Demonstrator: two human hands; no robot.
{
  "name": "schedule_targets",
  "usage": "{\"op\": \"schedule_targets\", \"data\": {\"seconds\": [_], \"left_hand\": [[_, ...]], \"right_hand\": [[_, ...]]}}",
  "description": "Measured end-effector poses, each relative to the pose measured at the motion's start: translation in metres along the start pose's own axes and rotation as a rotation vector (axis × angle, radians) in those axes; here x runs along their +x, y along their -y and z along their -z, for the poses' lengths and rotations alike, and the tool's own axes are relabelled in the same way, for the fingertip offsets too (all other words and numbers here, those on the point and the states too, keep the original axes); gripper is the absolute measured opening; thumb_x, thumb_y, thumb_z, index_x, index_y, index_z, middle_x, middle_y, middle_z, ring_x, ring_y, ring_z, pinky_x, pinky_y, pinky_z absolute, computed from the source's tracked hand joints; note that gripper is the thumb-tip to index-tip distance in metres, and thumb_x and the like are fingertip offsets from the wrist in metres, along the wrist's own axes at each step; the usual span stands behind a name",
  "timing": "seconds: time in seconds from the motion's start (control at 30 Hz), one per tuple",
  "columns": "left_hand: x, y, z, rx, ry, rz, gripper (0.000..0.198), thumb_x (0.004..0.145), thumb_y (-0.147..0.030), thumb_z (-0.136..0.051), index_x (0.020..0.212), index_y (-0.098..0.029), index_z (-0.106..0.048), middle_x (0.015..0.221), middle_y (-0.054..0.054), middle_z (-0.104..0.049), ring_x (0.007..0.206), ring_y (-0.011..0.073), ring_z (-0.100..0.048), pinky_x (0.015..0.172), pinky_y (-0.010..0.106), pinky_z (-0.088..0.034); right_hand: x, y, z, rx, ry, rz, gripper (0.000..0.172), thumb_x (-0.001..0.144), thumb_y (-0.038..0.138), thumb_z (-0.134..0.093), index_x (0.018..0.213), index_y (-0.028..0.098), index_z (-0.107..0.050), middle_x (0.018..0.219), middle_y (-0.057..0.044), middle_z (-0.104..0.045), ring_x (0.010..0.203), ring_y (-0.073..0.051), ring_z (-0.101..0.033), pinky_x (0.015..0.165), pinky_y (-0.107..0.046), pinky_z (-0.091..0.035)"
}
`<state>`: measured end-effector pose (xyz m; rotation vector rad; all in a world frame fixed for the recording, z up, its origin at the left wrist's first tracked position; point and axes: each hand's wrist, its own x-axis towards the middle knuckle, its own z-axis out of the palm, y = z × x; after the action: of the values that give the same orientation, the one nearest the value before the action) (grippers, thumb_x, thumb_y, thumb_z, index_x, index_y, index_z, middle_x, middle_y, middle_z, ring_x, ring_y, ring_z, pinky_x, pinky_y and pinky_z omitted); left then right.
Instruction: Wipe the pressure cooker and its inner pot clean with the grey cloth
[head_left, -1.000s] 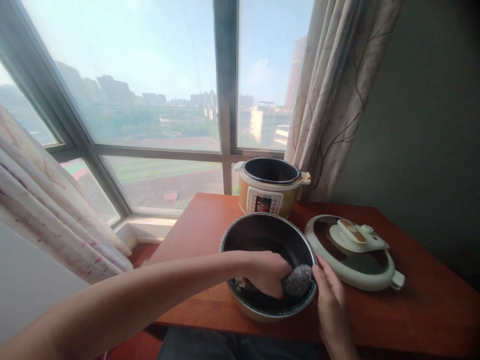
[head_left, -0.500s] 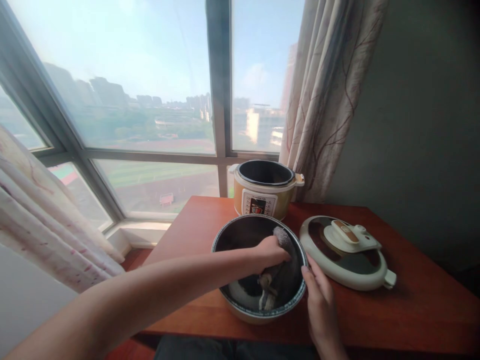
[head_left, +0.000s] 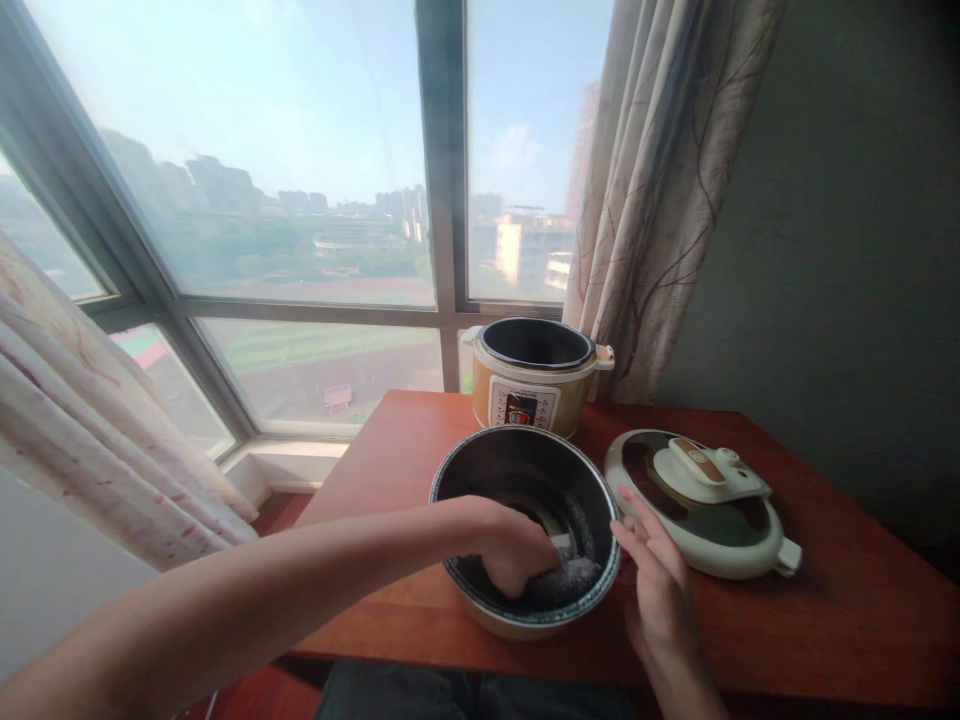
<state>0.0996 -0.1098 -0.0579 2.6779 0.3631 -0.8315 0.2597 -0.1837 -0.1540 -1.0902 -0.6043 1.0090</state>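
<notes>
A dark-lined inner pot [head_left: 525,455] stands near the table's front edge, its mouth facing up. My left hand [head_left: 517,550] reaches down into it, closed on a grey cloth [head_left: 574,578] pressed against the near right part of the inside. The fingertips of that hand are partly hidden. At the pot's right rim is my right hand [head_left: 660,570], fingers stretched and apart, one fingertip touching the rim. Just beyond these fingers lies the cream cooker lid [head_left: 705,555] with its brown-topped handle.
Behind the pot stands the electric pressure cooker body [head_left: 491,395], uncovered, with a control panel in front. All of it sits on a reddish-brown wooden table [head_left: 847,610]. Windows with patterned curtains [head_left: 652,200] rise behind and to the left; a dark wall is at right.
My left hand has turned and moved the cloth from the far right of the pot's inside to the near right. My right hand's fingers have loosened from the rim.
</notes>
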Motion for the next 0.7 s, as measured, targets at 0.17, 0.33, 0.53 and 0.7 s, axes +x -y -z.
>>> {"op": "schedule_targets", "data": {"seconds": [0.17, 0.33, 0.53, 0.7], "left_hand": [[0.001, -0.003, -0.001, -0.101, -0.026, 0.13, 0.041, 0.072, -0.017, -0.06, 0.111, -0.01, -0.073, 0.095, 0.02, -0.076, 0.08, 0.0334, -0.072, 0.06, 0.035, -0.052], [0.011, -0.002, -0.004, -0.239, -0.195, 0.329, 0.041, 0.075, -0.02, -0.058, 0.111, -0.008, -0.074, 0.102, 0.023, -0.075, 0.089, 0.0343, -0.074, 0.065, 0.034, -0.054], [0.019, 0.007, -0.008, -0.462, -0.351, 0.421, 0.042, 0.07, -0.017, -0.062, 0.11, -0.01, -0.073, 0.106, 0.021, -0.075, 0.095, 0.0341, -0.073, 0.076, 0.036, -0.057], [0.021, 0.029, -0.008, -0.842, -0.555, 0.631, 0.033, 0.065, -0.019, -0.069, 0.097, -0.011, -0.072, 0.097, 0.013, -0.076, 0.09, 0.0293, -0.073, 0.069, 0.028, -0.056]], "right_hand": [[0.023, 0.005, -0.001, -0.019, 0.012, -0.001, 0.069, 0.069, 0.044, -0.081, 0.131, 0.022, -0.06, 0.078, 0.003, -0.066, 0.068, -0.016, -0.059, 0.064, -0.026, -0.047], [0.059, 0.009, -0.011, -0.039, 0.12, -0.033, 0.057, 0.066, 0.046, -0.082, 0.114, 0.02, -0.067, 0.077, 0.001, -0.067, 0.072, -0.019, -0.063, 0.066, -0.029, -0.048], [0.088, 0.021, -0.021, -0.072, 0.274, -0.027, 0.052, 0.064, 0.043, -0.085, 0.106, 0.017, -0.069, 0.076, 0.0, -0.068, 0.069, -0.017, -0.062, 0.064, -0.027, -0.046], [0.078, 0.014, -0.004, -0.142, 0.197, -0.032, 0.056, 0.07, 0.051, -0.08, 0.115, 0.02, -0.068, 0.083, -0.002, -0.072, 0.071, -0.021, -0.065, 0.065, -0.031, -0.049]]}}
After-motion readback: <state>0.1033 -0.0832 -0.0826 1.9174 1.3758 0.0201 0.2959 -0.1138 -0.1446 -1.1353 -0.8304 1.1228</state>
